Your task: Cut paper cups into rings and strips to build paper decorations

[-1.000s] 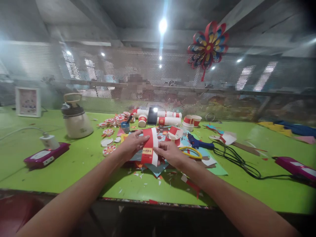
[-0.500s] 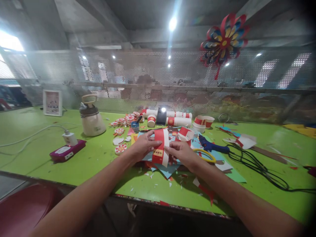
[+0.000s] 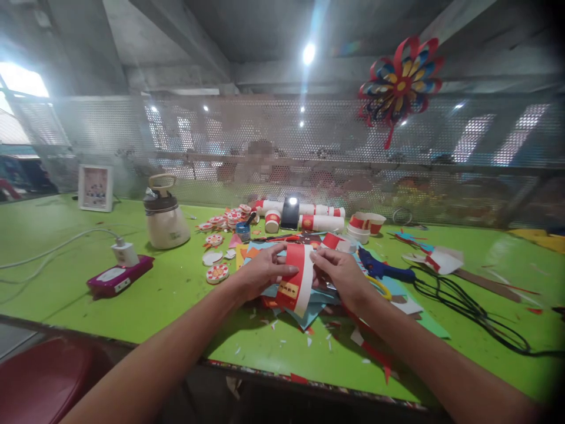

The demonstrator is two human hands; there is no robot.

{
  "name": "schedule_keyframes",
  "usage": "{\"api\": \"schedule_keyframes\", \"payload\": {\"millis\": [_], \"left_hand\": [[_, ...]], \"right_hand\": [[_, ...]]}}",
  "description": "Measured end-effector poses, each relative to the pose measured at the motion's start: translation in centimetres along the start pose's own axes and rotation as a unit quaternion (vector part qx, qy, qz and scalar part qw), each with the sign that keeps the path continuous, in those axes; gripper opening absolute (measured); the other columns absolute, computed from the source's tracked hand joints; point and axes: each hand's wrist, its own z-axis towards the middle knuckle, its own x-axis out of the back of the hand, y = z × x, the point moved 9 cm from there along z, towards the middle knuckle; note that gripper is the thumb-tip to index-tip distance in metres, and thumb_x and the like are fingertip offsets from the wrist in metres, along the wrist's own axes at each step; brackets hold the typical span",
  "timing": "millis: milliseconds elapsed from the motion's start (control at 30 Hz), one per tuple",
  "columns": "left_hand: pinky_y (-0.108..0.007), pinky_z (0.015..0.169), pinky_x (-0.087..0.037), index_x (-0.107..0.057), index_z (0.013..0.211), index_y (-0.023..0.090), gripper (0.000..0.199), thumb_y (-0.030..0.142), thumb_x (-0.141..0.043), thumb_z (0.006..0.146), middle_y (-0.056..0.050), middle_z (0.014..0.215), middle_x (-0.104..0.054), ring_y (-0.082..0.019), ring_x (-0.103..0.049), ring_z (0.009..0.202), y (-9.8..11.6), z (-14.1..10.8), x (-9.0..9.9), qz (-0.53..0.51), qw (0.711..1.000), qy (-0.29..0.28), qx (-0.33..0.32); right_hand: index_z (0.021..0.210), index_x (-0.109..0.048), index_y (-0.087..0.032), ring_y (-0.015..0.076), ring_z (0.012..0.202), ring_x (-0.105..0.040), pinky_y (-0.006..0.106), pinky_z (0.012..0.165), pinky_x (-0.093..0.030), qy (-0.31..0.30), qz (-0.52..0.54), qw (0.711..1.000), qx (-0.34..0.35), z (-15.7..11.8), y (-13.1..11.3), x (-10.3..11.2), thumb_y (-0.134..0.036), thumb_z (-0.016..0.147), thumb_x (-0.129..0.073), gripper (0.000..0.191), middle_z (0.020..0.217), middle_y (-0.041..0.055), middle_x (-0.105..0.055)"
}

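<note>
Curved red-and-white paper strip (image 3: 301,288): likely light, springy, easily creased; best held by edges. Left hand (image 3: 263,273): grip closed on red side. Right hand (image 3: 343,274): grip pinches upper white edge.

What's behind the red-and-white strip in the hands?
Blue paper shows past the lower edge of the red-and-white strip; whatever lies directly behind it is covered.

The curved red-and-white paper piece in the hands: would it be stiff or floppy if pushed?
The paper piece would probably bend yet spring back somewhat, since it shows a smooth curve rather than drooping. It looks like a thin sheet, so it is likely light and might crease if pinched hard.
</note>
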Motion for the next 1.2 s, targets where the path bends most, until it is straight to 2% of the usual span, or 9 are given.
{"api": "schedule_keyframes", "payload": {"millis": [100,267,467,667,1000,1200], "left_hand": [[-0.026,0.064,-0.051,-0.054,0.107,0.016,0.052,0.012,-0.079,0.061,-0.002,0.074,-0.069,-0.016,-0.066,0.064,0.0,-0.2,-0.1,-0.002,1.0,0.002,0.005],[-0.029,0.067,-0.052,-0.054,0.101,0.017,0.043,0.015,-0.076,0.064,-0.005,0.084,-0.069,-0.017,-0.066,0.067,0.0,-0.3,-0.5,-0.009,1.0,0.008,0.019],[-0.028,0.061,-0.051,-0.055,0.102,0.017,0.037,0.031,-0.071,0.072,-0.005,0.078,-0.069,-0.016,-0.065,0.06,-0.5,-0.3,-0.7,-0.018,0.999,0.033,0.034],[-0.025,0.054,-0.05,-0.054,0.097,0.017,0.028,0.032,-0.066,0.076,-0.004,0.071,-0.069,-0.014,-0.062,0.053,-0.4,-0.5,0.1,0.027,0.996,0.078,0.038],[-0.024,0.056,-0.05,-0.052,0.098,0.017,0.028,0.033,-0.064,0.078,-0.005,0.076,-0.068,-0.012,-0.062,0.056,-0.9,-0.6,0.0,0.024,0.995,0.069,0.06],[-0.022,0.054,-0.049,-0.053,0.103,0.018,0.035,0.032,-0.068,0.075,-0.005,0.077,-0.069,-0.013,-0.063,0.057,-1.5,-0.5,0.5,0.006,0.993,0.081,0.082]], "right_hand": [[0.065,-0.058,-0.017,0.0092,0.042,-0.051,0.022,0.043,-0.035,-0.001,0.011,1.0,-0.006,0.0,0.1,0.0,-0.045,0.072,-0.069,0.031,0.049,-0.0045,-0.058],[0.066,-0.058,-0.017,0.0092,0.042,-0.052,0.021,0.044,-0.035,-0.004,0.019,1.0,-0.014,0.0,0.5,0.0,-0.044,0.073,-0.069,0.03,0.049,-0.0037,-0.059],[0.065,-0.057,-0.017,0.0095,0.045,-0.054,0.022,0.046,-0.037,-0.013,0.014,1.0,-0.022,-0.3,0.5,-0.4,-0.042,0.075,-0.069,0.029,0.052,-0.0035,-0.061],[0.065,-0.057,-0.016,0.0095,0.044,-0.053,0.023,0.046,-0.037,-0.026,0.003,0.999,-0.035,-0.4,0.7,-1.0,-0.045,0.074,-0.069,0.032,0.054,-0.0019,-0.063],[0.075,-0.06,-0.015,0.0074,0.046,-0.054,0.02,0.047,-0.037,-0.01,0.028,0.998,-0.062,-0.1,1.0,0.1,-0.039,0.079,-0.066,0.026,0.056,-0.0017,-0.064],[0.069,-0.059,-0.015,0.0078,0.044,-0.052,0.021,0.045,-0.035,-0.009,0.05,0.995,-0.082,0.0,1.3,0.2,-0.039,0.074,-0.071,0.027,0.054,-0.0018,-0.063]]}}
